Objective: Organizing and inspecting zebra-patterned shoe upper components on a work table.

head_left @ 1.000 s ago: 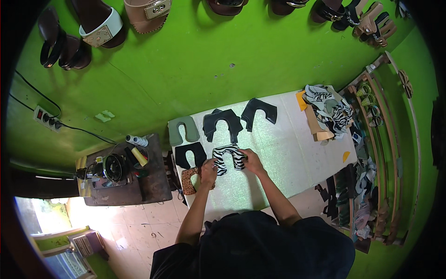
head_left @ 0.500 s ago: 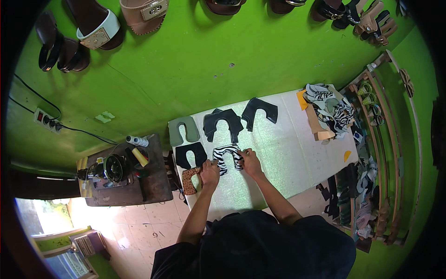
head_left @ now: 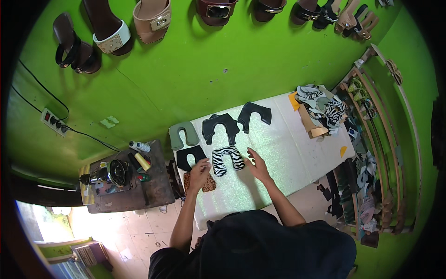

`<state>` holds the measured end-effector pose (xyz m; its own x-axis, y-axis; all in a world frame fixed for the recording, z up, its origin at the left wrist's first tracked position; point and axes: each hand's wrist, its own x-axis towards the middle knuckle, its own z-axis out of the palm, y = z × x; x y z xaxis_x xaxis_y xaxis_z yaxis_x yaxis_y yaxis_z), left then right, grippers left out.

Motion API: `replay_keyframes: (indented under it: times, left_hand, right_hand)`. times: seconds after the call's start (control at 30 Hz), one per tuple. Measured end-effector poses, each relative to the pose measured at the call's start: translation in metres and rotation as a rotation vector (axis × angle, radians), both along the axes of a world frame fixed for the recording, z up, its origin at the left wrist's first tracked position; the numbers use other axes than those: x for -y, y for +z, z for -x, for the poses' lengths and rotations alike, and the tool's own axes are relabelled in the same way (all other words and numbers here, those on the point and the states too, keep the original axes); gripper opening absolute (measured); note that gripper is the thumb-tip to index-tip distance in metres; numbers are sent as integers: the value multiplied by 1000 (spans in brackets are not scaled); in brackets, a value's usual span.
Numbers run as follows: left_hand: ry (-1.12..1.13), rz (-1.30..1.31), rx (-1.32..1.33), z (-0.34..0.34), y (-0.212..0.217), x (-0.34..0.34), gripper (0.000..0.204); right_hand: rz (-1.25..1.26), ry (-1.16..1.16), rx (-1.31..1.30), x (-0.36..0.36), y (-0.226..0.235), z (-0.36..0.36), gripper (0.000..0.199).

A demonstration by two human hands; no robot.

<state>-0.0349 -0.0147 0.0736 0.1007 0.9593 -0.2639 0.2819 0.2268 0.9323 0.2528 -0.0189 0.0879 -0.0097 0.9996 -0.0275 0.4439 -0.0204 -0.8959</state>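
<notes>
A zebra-print U-shaped cutout lies flat on the white table, its opening toward me. Just off its right side, my right hand is open with fingers apart and nothing in it. My left hand hovers on the other side, fingers loosely apart and holding nothing. Beneath it is a leopard-print cutout, partly hidden by the hand. A black U-shaped cutout and a grey-green one lie farther back on the left. Overlapping black cutouts sit behind the zebra piece, with another black cutout to their right.
A heap of fabric scraps covers the table's far right corner. To the left stands a dark workbench with a sewing machine and thread spools. Sandals hang on the green wall. A wooden rack is at right.
Both hands have let go of the zebra-print cutout and drawn apart from it, the left one leftward, the right one rightward. The head view has shifted slightly.
</notes>
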Motion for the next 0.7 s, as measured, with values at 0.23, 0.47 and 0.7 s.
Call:
replay_keyframes:
  times: [0.23, 0.47, 0.7]
  left_hand:
    - [80, 100, 451, -1, 62, 24, 50]
    - [-11, 90, 675, -44, 79, 44, 51]
    - [-202, 130, 676, -134, 101, 56, 50]
  right_hand:
    - [67, -114, -257, 36, 66, -14, 49]
    - [-24, -214, -298, 83, 93, -33, 46]
    - [-115, -376, -280, 142, 109, -91, 47]
